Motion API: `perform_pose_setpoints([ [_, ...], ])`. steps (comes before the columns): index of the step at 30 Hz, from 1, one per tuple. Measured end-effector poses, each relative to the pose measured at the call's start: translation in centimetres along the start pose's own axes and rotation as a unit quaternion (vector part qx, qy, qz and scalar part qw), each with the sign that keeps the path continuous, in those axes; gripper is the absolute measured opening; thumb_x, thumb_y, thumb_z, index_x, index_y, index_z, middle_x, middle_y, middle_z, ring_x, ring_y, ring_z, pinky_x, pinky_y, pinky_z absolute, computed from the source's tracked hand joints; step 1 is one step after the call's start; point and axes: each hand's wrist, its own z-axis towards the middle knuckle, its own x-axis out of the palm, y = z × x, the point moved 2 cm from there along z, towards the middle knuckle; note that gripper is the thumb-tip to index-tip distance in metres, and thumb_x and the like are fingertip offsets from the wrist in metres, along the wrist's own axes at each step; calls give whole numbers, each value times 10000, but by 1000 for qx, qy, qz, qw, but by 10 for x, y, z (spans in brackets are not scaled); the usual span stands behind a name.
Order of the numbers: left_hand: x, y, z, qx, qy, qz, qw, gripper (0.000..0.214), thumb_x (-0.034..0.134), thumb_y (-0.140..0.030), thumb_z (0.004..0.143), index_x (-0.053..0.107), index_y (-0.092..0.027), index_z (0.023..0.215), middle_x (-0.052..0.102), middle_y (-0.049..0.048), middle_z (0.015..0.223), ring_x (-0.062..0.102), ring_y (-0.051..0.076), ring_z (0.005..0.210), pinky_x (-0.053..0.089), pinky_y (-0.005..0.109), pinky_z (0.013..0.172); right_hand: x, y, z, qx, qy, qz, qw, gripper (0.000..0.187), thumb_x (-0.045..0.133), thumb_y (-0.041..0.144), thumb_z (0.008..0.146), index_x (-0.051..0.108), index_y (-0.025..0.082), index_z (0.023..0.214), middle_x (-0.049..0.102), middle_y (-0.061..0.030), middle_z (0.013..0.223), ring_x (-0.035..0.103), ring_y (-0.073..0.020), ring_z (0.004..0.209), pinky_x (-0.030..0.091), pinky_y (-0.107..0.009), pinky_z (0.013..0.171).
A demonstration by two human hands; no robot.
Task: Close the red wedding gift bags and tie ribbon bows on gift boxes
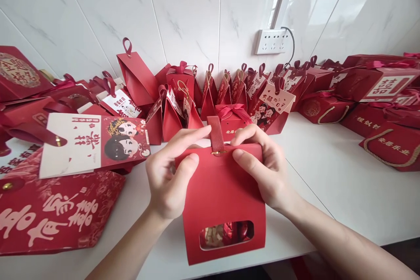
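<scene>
Sporting a rounded window (226, 235) — plain red box (225, 190), dark strap (215, 133) atop

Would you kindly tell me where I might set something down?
Widest bare patch: the white tabletop between the right forearm and the red rope-handled boxes. A narrower one lies between the left forearm and the large red printed package. Along the white tiled wall, red folded boxes crowd together.
</scene>
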Motion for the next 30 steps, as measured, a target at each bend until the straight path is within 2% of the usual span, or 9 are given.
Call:
perform_pose_setpoints([
  [5,0,-4,-1,5,-3,13,1000,426,468,-130,832,696,-364,1105,718,-30,1008,657,195,922,560,346,761,0,0,-1,-14,2,-8,1000,50,566,216,853,558,233,807,559,22,728,483,-112,569,420,-215,485],
  [10,1,-3,-1,0,-5,19,1000,407,469,-150,842,693,-360,1108,716,-19,1006,657,210,927,564,368,760,0,0,-1,-16,-2,-9,1000,53,561,200,847,560,230,803,557,22,727,477,-112,576,417,-215,495],
  [19,0,-2,-3,-6,-10,17,1000,366,482,-181,854,699,-323,1111,724,-6,995,661,202,932,549,318,679,0,-1,-1,-7,7,7,1000,59,556,201,858,561,233,808,553,30,727,477,-104,578,414,-203,493],
  [27,0,0,-3,-16,-15,4,1000,346,499,-206,847,709,-299,1105,735,-1,1009,663,200,966,559,301,714,0,-1,0,4,4,-3,1000,43,567,222,839,557,237,799,543,28,685,471,-110,542,411,-212,460],
  [30,1,1,-1,-23,-18,-3,1000,350,499,-200,836,715,-302,1092,740,-19,1007,665,191,987,566,284,741,1,-1,1,28,2,7,1000,46,574,229,831,554,234,790,538,30,668,470,-107,522,414,-209,445],
])
